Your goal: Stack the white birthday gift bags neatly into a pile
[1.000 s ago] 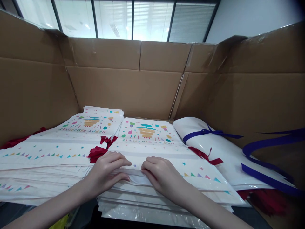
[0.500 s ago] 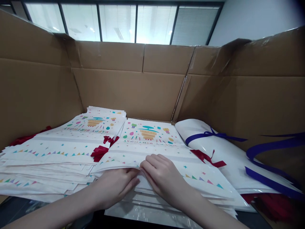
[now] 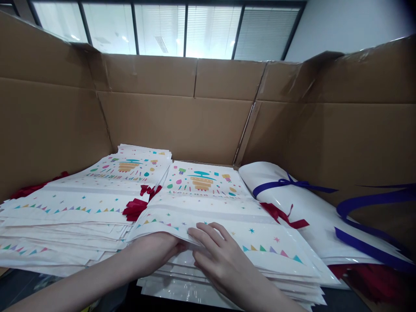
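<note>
In the head view, a middle stack of flat white pieces (image 3: pixel 208 212), sheets or bags, carries a colourful HAPPY BIRTHDAY cake print and small bunting. My left hand (image 3: pixel 159 251) reaches beneath the raised front edge of the top piece, and its fingers are mostly hidden there. Over that same edge lies my right hand (image 3: pixel 221 260), fingers loosely apart on top and the thumb lower down, with a gap between. Dark red ribbons (image 3: pixel 284 216) show at both sides of this stack.
A similar printed stack (image 3: pixel 97 186) lies on the left, with a red ribbon bow (image 3: pixel 134 209) between the stacks. To the right is a white bundle (image 3: pixel 273 173) tied with blue ribbon (image 3: pixel 302 184). Tall cardboard walls (image 3: pixel 162 117) surround everything at the back and sides.
My left hand has pushed further under the top piece's edge. My right hand's fingers have spread from their pinch at the edge, and the hand has shifted slightly down.
</note>
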`<state>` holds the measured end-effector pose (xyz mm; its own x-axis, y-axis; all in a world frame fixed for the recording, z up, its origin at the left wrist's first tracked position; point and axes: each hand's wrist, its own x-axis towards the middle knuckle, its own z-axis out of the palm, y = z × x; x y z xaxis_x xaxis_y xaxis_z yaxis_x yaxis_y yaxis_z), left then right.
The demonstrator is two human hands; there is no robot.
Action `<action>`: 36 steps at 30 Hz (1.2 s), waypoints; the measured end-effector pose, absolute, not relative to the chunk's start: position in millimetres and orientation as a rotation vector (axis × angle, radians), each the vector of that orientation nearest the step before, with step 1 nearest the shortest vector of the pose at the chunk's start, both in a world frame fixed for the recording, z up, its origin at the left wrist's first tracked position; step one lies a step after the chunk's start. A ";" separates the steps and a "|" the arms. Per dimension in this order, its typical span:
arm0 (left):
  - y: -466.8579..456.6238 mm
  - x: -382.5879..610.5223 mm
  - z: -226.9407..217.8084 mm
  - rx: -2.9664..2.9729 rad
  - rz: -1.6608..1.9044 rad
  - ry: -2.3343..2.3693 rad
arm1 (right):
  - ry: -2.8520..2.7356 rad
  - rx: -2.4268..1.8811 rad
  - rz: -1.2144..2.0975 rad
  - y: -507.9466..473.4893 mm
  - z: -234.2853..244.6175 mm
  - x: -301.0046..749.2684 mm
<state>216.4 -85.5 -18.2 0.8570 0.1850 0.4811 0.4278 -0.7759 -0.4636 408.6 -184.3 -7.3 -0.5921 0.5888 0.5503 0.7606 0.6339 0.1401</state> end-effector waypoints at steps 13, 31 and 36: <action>-89.3 213.6 5.9 -3.893 -1.619 -1.489 | -2.423 -1.116 -0.463 -185.9 -0.3 408.4; -97.8 206.2 20.5 -3.279 -0.268 -0.857 | -2.095 -1.172 0.112 -188.7 2.6 403.3; -95.9 209.0 21.0 -3.244 -0.324 -0.831 | -2.143 -1.169 0.010 -186.0 -7.3 402.6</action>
